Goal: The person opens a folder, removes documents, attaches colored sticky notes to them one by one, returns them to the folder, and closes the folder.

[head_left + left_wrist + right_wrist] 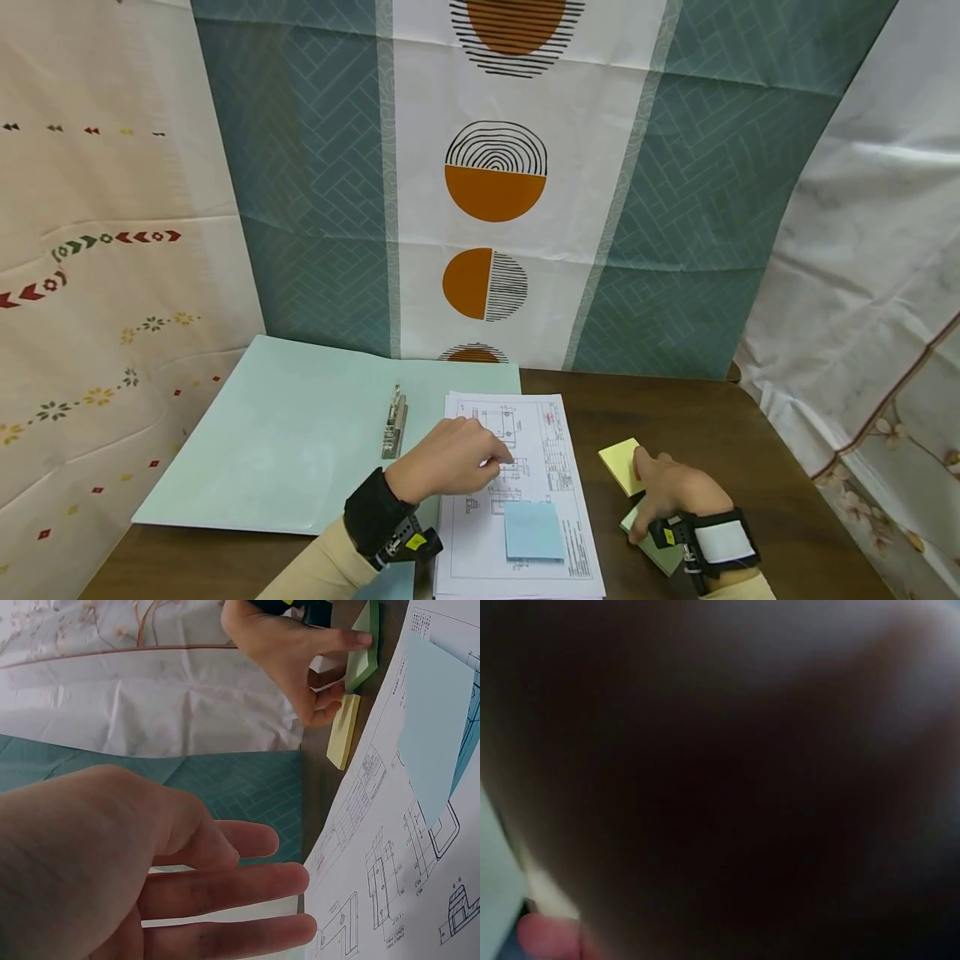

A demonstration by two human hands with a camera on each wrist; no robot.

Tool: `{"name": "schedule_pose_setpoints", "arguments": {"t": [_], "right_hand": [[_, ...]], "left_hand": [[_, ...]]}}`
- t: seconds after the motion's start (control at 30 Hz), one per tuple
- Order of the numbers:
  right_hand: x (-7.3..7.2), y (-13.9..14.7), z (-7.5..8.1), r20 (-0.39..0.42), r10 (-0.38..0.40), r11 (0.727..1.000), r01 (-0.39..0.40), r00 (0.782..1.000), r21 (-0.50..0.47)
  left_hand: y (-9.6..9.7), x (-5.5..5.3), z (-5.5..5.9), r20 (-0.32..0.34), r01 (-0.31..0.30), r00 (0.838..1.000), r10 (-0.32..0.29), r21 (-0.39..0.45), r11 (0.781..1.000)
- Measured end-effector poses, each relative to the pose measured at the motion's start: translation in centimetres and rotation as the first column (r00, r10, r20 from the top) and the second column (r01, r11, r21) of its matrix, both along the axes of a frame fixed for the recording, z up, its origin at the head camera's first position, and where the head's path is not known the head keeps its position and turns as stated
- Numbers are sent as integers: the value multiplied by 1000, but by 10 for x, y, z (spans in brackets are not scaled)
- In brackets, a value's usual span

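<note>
Over a printed technical drawing [534,433] hovers my left hand [450,457], its fingers loosely extended in the left wrist view and holding nothing. A light blue sticky note pad [534,531] lies on the lower part of the drawing. To the right, my right hand [682,487] grips a green sticky note pad [364,664], the thumb across it and the other fingers bent at its far end. Touching those fingertips is a yellow sticky note pad [621,467] on the table. The right wrist view is dark and blurred, showing little but a fingertip [549,935].
A pale green folder [300,433] lies spread on the left, with a metal clip [394,425] on it. The drawing tops a stack of sheets overlapping the folder. Under everything is a dark wooden table [757,467]. Patterned cloth [330,167] hangs behind the table and at both sides.
</note>
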State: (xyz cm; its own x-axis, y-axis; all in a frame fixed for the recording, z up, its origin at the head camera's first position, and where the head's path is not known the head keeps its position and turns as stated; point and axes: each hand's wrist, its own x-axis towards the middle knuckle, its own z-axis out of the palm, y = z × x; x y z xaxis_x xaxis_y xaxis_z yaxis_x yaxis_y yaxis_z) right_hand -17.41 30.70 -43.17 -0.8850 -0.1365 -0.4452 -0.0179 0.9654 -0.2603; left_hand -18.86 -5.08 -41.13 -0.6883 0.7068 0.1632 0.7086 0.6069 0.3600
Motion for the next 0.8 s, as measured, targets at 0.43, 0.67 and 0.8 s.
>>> {"name": "schedule_pose_setpoints", "arguments": {"t": [0.43,0.67,0.8], "right_hand": [[-35,33,-77,1,34,994,-34,999,100],[-23,26,-42,-21,94,994,-93,995,50],[-13,14,-9,-91,74,996,-78,993,-44]], "left_hand": [[0,-1,0,29,1,1000,0,-9,1000],[0,0,0,21,-3,1000,3,-11,1000],[-1,0,0,12,-3,1000,3,-7,1000]]}}
